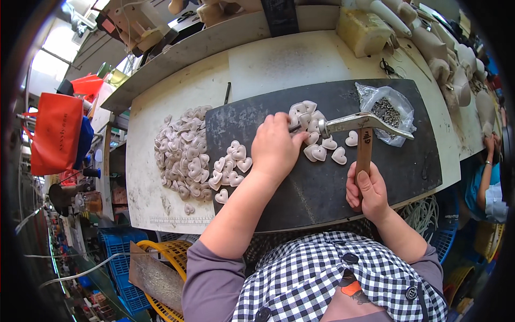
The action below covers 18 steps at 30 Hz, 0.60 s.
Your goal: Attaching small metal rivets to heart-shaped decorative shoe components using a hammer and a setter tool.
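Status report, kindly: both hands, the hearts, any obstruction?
Right hand grips hammer. Left hand pinches slim dark tool beside pale heart pieces. Hammer partly hides plastic bag.

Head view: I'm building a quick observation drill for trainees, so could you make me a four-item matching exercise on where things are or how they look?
1. Hammer
2. Clear plastic bag
3. Largest heap of heart pieces
4. Tote bag

A. Piled on the pale tabletop, left of the black board
B. Held upright by its handle in the right hand
C. Red
D. On the board, containing small metal bits

Pairs: 1-B, 2-D, 3-A, 4-C
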Available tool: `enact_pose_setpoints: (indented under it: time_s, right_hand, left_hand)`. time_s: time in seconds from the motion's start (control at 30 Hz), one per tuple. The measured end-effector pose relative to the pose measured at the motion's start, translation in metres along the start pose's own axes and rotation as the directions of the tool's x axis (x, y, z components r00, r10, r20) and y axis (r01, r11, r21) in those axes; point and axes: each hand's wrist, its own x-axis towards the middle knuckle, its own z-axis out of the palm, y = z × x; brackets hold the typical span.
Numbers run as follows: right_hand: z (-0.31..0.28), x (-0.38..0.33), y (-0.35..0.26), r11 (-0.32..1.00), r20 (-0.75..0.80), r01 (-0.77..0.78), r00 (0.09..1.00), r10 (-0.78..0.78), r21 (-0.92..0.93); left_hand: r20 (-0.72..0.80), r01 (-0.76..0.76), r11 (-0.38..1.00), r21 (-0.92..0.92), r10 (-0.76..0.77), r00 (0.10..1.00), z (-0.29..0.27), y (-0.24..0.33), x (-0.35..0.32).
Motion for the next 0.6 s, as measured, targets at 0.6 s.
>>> enact_pose_setpoints:
  time_s: [0.6]
  right_hand:
    - [0.002, 0.002, 0.001, 0.999, -0.025, -0.001, 1.0, 0.0, -0.036]
  left_hand:
    - [0.215, -0.015, 0.997, 0.074, -0.001, 0.977, -0.027, -0.002, -0.056]
